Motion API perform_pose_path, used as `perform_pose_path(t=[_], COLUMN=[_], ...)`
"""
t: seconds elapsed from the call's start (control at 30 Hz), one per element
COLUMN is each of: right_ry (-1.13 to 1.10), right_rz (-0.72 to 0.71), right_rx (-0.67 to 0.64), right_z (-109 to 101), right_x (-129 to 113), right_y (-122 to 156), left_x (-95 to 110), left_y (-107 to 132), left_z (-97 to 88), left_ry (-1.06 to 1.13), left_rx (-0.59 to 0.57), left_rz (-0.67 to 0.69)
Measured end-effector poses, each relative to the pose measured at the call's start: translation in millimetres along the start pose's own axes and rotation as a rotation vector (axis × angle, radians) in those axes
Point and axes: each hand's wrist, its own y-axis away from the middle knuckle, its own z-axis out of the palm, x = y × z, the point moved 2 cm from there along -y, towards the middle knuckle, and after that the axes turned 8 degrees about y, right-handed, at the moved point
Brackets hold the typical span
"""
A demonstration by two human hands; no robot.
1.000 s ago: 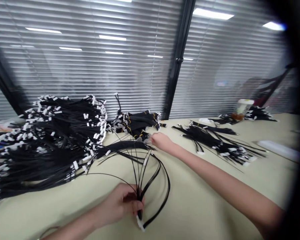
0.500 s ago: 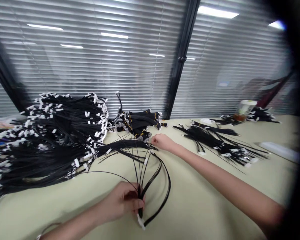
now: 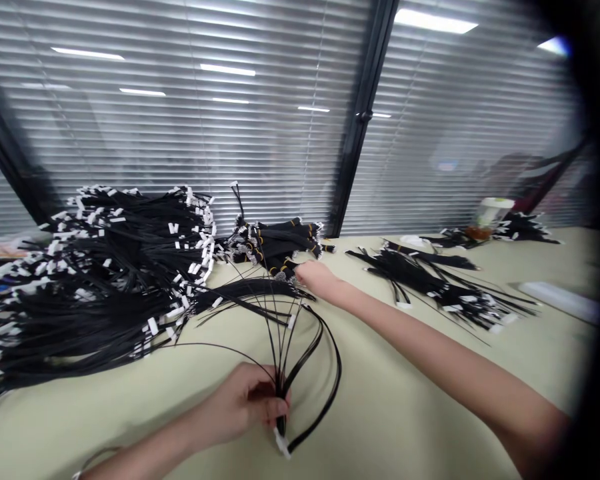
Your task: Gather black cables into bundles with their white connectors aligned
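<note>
Near the front of the table, my left hand (image 3: 253, 403) is closed around a black wire harness (image 3: 281, 387). A white connector (image 3: 281, 443) pokes out below the fingers, while thin wires fan upward and one thicker strand loops to the right. Farther out, my right hand (image 3: 316, 279) reaches to the end of a bunch of loose black wires (image 3: 250, 288), its fingers curled together. Whatever lies between those fingertips is too small to make out. Just behind that hand is a pile of black cable bundles (image 3: 285, 241) with yellow bands and silvery ends.
A large heap of black cables with white connectors (image 3: 130, 247) fills the left side. More black cables (image 3: 440, 287) lie at the right, beside a long white object (image 3: 560, 301). A lidded clear cup (image 3: 490, 217) stands at the back right, before window blinds (image 3: 180, 133).
My right hand has shifted slightly left and away from me, closer to the banded bundles. My left hand and its wire harness have stayed in place.
</note>
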Motion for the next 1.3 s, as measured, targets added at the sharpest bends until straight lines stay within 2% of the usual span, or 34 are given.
perform_pose_path(t=[0.23,0.43,0.9,1.3], right_ry=[0.041,0.014,0.068,0.154], right_rz=[0.023,-0.012,0.028,0.069], right_rx=[-0.053,-0.085,-0.138,-0.033], right_z=[-3.5,-3.6,10.0,-21.2], right_x=[-6.8,-5.1,-7.5,-16.8], right_y=[-5.0,-2.5,-11.7,-7.1], left_x=[0.9,-0.7,-0.6,-0.8], left_y=[1.2,1.1,2.0,0.1], left_z=[0.2,-0.2,-0.3,0.4], left_ry=[0.031,0.032,0.023,0.007], left_rx=[-0.013,-0.009,0.009,0.003], left_rz=[0.012,0.020,0.018,0.022])
